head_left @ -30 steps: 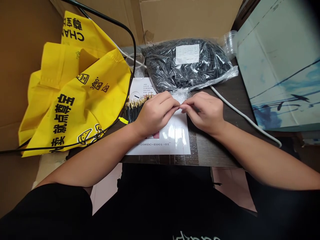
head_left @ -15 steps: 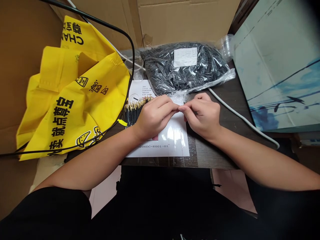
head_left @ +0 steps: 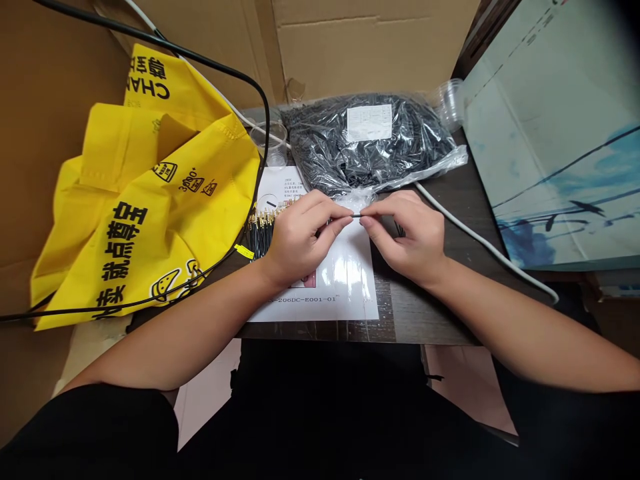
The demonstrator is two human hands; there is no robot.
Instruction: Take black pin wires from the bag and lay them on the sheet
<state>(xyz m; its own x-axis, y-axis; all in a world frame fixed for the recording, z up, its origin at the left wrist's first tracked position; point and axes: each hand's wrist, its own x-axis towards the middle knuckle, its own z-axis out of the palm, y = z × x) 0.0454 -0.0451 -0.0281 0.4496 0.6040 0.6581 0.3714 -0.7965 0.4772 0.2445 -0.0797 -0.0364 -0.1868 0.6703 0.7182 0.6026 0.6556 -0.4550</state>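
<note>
my left hand (head_left: 303, 233): fingertips now just apart from those of my right hand (head_left: 414, 233), which they met earlier
thin black piece (head_left: 356, 216): now showing between them

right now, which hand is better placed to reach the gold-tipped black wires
Left hand, likely: it is beside the wires; the right hand is farther off. Both hands pinch a thin black piece.

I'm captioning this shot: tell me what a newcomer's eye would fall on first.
The crumpled yellow bag with black lettering at the left stands out first. Near the centre, the left hand and right hand pinch a thin black piece; behind them lies a clear bag filled with something black.
</note>
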